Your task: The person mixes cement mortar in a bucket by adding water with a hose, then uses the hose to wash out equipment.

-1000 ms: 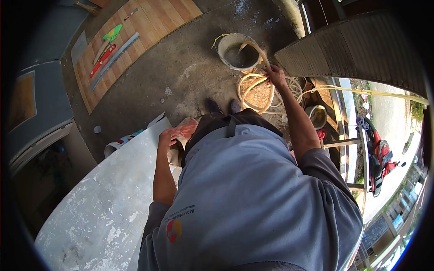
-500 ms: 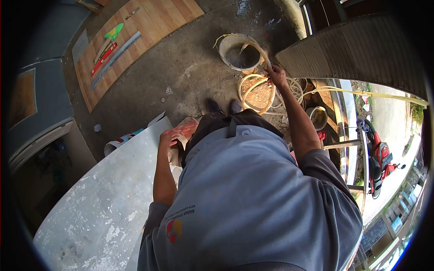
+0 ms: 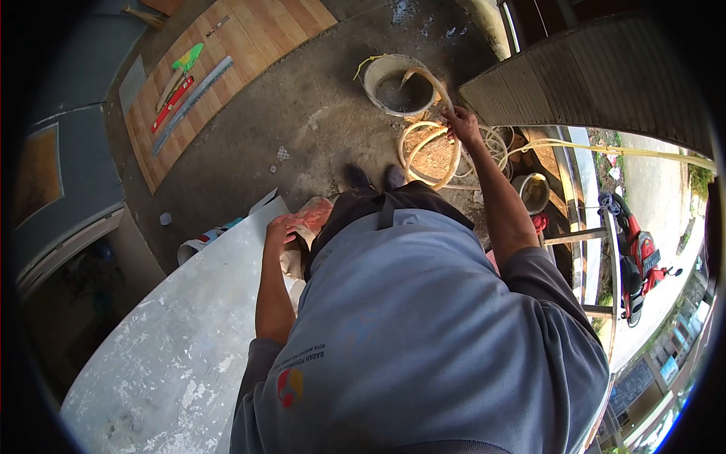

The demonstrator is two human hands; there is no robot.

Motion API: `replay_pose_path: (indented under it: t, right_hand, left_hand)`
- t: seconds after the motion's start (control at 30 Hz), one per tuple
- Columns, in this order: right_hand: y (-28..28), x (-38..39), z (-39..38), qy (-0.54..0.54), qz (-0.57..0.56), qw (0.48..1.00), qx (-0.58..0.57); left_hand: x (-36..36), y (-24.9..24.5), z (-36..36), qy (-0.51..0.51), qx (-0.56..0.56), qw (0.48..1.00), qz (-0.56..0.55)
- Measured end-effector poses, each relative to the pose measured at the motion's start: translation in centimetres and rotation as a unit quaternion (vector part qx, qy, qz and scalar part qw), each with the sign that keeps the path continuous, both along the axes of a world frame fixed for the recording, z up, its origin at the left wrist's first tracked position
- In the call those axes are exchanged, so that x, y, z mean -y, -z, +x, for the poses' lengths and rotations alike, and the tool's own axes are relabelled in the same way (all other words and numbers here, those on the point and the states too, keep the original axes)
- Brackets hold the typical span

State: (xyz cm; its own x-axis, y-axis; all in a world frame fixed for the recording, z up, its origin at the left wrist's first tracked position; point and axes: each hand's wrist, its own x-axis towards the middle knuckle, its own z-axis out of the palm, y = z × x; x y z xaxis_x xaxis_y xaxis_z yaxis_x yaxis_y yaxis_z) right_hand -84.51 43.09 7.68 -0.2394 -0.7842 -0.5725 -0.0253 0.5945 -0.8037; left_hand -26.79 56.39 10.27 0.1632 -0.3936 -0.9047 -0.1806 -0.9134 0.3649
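Note:
My right hand (image 3: 461,125) is closed around a pale hose (image 3: 435,82). The curved free end of the hose hangs over a grey bucket (image 3: 386,89) with murky contents. Below my right hand, hose loops lie around a round container of light brown material (image 3: 429,151). My left hand (image 3: 281,229) is at the far edge of a worn, pale table (image 3: 174,333), its fingers closed on a thin pinkish plastic bag (image 3: 314,212). A beige bundle (image 3: 291,261) lies beside that hand, partly hidden.
Wood-patterned boards (image 3: 249,38) at upper left carry a red level (image 3: 172,104), a metal strip (image 3: 193,104) and a green bag (image 3: 189,57). Right of me are a smaller bucket (image 3: 535,198), a corrugated sheet (image 3: 575,79), a railing (image 3: 576,237) and a red motorcycle (image 3: 643,257).
The view has shifted slightly. Both hands keep their holds, and the hose end remains over the bucket.

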Motion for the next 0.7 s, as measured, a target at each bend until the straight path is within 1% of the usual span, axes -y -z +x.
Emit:
replay_pose_path:
  t: [0.33,0.43,0.53,0.7]
  right_hand:
    - [-0.1,0.0,0.1,0.003,-0.005,1.000,-0.016]
    - [-0.7,0.1,0.4,0.006,-0.004,1.000,-0.018]
    - [-0.1,0.2,0.2,-0.004,0.000,1.000,-0.010]
    - [0.1,0.4,0.4,0.002,-0.006,1.000,-0.007]
  left_hand:
    - [-0.3,0.8,0.5,-0.001,0.000,1.000,-0.003]
    - [-0.3,0.3,0.3,-0.005,-0.006,1.000,-0.006]
    - [-0.8,1.3,1.0,-0.010,-0.018,1.000,-0.007]
    - [-0.7,0.7,0.6,-0.004,-0.011,1.000,-0.001]
